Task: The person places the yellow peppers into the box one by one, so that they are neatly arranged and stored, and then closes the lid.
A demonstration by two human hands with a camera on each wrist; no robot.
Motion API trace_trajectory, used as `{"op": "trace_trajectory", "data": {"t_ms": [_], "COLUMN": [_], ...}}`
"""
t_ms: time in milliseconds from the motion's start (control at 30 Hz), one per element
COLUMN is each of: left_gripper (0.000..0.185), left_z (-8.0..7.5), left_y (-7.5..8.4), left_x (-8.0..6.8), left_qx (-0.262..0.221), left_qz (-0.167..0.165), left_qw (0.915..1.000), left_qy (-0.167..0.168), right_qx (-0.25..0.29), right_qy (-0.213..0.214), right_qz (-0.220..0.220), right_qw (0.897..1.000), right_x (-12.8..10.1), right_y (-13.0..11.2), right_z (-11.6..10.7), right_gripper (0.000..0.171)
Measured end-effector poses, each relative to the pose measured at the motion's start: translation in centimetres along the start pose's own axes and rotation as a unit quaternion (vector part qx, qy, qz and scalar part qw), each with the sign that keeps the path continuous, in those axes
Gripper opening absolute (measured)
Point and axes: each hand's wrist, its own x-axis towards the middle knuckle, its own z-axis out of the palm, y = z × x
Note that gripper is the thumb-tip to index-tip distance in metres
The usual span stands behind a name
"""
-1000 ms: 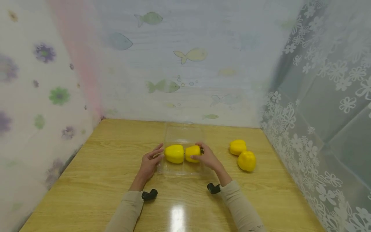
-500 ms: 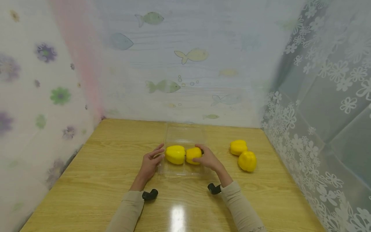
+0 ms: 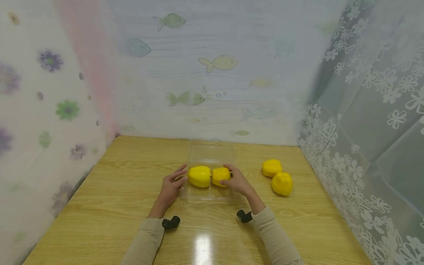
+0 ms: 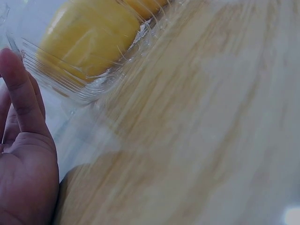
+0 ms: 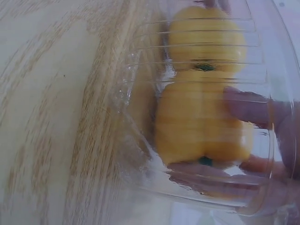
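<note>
Two loose yellow peppers (image 3: 277, 177), wooden table (image 3: 99, 206)

We see a clear plastic clamshell container (image 3: 209, 156) lying open on the wooden table, two glossy yellow bell peppers (image 3: 199, 176) (image 3: 220, 176) lying side by side, touching, inside it.

From my left wrist view, the left hand (image 4: 21, 154) is cut off by the frame's edge, and the bench (image 4: 201, 140) is smeared. Through the clear plastic container (image 5: 140, 117) the right hand's fingers (image 5: 253, 110) look hazy (their grip on the pepper (image 5: 201, 126) unclear).
</note>
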Motion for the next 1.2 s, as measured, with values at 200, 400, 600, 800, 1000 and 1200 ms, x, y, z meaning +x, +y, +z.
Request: {"op": "trace_trajectory", "data": {"t_ms": [200, 400, 600, 800, 1000, 1200], "left_gripper": [0.042, 0.043, 0.043, 0.042, 0.042, 0.042], "left_z": [0.09, 0.01, 0.09, 0.13, 0.0, 0.01], "left_y": [-0.05, -0.06, 0.06, -0.05, -0.21, -0.13], "left_x": [0.01, 0.14, 0.03, 0.01, 0.11, 0.07], "left_qx": [-0.007, -0.01, -0.015, -0.013, -0.009, -0.004], "left_qz": [0.003, 0.001, 0.002, 0.001, 0.001, 0.0], "left_qw": [1.0, 1.0, 0.9999, 0.9999, 1.0, 1.0], "left_qy": [0.004, -0.001, -0.001, -0.001, 0.0, 0.002], "right_qx": [-0.01, -0.012, -0.001, 0.015, 0.021, 0.021], "right_qy": [-0.007, -0.003, 0.0, -0.008, 0.005, 0.022], "right_qz": [-0.01, -0.015, -0.013, 0.0, -0.008, -0.034], "right_qw": [1.0, 1.0, 1.0, 1.0, 1.0, 0.999], "right_x": [-0.07, 0.02, 0.08, 0.1, -0.07, -0.17], "right_y": [0.11, 0.27, 0.37, 0.21, 0.07, 0.04], "right_z": [0.03, 0.09, 0.11, -0.1, -0.22, -0.44], "right_gripper": [0.069, 0.069, 0.069, 0.068, 0.066, 0.065]}}
